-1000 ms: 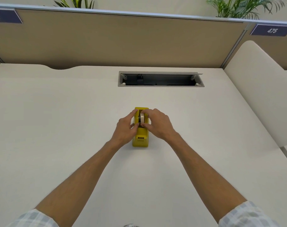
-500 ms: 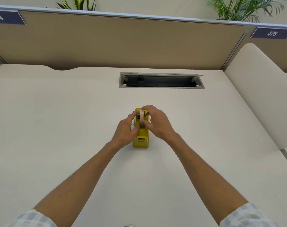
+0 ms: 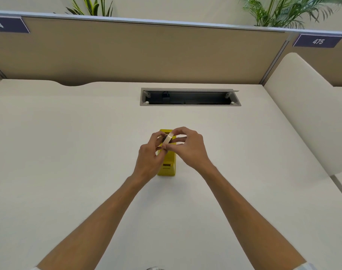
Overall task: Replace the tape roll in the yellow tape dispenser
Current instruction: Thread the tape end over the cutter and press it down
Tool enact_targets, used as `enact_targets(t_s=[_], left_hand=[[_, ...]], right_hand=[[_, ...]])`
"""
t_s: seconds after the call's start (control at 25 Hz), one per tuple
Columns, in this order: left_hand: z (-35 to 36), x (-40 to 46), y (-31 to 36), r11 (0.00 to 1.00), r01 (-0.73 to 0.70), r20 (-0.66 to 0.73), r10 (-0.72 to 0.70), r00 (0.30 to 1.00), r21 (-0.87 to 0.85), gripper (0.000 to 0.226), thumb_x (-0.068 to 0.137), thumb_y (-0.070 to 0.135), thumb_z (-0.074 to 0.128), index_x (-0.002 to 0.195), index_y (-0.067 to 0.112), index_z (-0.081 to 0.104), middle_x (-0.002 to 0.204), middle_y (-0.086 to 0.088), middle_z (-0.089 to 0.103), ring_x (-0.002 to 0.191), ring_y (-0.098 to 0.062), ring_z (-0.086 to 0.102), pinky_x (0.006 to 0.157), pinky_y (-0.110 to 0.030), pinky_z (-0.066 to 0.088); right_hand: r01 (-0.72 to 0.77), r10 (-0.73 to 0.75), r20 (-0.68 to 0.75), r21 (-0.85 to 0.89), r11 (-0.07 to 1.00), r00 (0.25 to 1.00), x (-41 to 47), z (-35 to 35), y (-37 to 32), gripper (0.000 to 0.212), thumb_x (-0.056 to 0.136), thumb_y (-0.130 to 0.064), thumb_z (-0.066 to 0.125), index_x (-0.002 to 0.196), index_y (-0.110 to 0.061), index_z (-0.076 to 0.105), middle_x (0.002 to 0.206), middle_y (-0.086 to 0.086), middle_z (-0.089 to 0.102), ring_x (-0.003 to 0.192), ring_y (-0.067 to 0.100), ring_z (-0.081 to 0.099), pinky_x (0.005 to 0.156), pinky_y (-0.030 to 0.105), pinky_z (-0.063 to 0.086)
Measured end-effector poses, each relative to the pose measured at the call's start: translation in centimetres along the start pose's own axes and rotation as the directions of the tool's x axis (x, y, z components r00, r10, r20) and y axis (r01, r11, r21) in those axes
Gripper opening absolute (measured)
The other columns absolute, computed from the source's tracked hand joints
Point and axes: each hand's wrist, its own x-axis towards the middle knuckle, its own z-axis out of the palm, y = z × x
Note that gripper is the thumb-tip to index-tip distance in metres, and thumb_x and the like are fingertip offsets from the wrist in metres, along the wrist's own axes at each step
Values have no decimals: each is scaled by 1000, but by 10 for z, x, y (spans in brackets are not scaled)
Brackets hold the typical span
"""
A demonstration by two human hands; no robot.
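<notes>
Holding the tape roll (image 3: 168,138) between both hands, the person has it raised just above the far end of the yellow tape dispenser (image 3: 167,166), which stands on the counter (image 3: 68,152) directly beneath and slightly nearer than the fingertips. The left hand (image 3: 149,155) pinches the roll on its near-left side, thumb and forefinger curled to it. The right hand (image 3: 187,146) grips it from the other side, fingers arched over the top edge. The roll sits tilted, edge-on to the camera, with a dark core or hub showing at its centre; whether that hub is a separate part cannot be told.

Handling assessment, as judgement only: the roll appears small and light, a stiff ring that will not deform under a fingertip pinch. Its smooth outer wrap is likely somewhat slippery, and any loose tape end would be sticky and prone to catching on skin. The soundest hold is on the two flat side faces or through the core, keeping fingers off the outer wound surface. The dispenser looks like a weighted plastic body, rigid and stable enough to stay put unassisted. Its near end, below the wrists, carries the cutter slot; the blade there is a hazard to fingers. The roll cradle lies under the hands and is largely hidden.
</notes>
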Motion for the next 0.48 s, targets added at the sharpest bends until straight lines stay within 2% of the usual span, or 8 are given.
enact_targets(t_s=[0.12,0.24,0.36,0.48], left_hand=[[-4,-3,6,997,1,34,2,999,-73,32,90,2,54,112,25,53,102,11,71,94,-7,69,80,-24,56],[-11,-3,14,989,5,75,6,997,-148,31,92,4,57,109,30,59,101,18,70,97,-1,67,80,-13,51],[-19,2,18,958,93,163,-49,985,-271,32,92,4,58,111,29,62,108,2,71,102,-14,68,86,-26,54],[-25,5,19,917,186,242,-103,965,-353,30,93,2,56,113,23,63,109,0,71,103,-17,68,87,-26,55]], right_hand=[[16,-14,20,-61,998,1000,-5,-4,-6,43,62,-32,87,98,-24,64,92,-16,66,80,1,67,69,21,56],[116,-94,129,-182,976,987,-6,-13,-8,53,74,-39,79,120,-26,58,110,-11,61,90,6,64,76,26,55],[205,-144,255,-230,951,956,-3,-22,-7,39,87,-32,70,125,-26,62,121,-6,60,98,9,61,82,31,52],[198,-153,229,-191,961,961,-3,-27,-6,23,89,-29,68,112,-27,70,107,-8,69,89,5,64,74,26,49]])
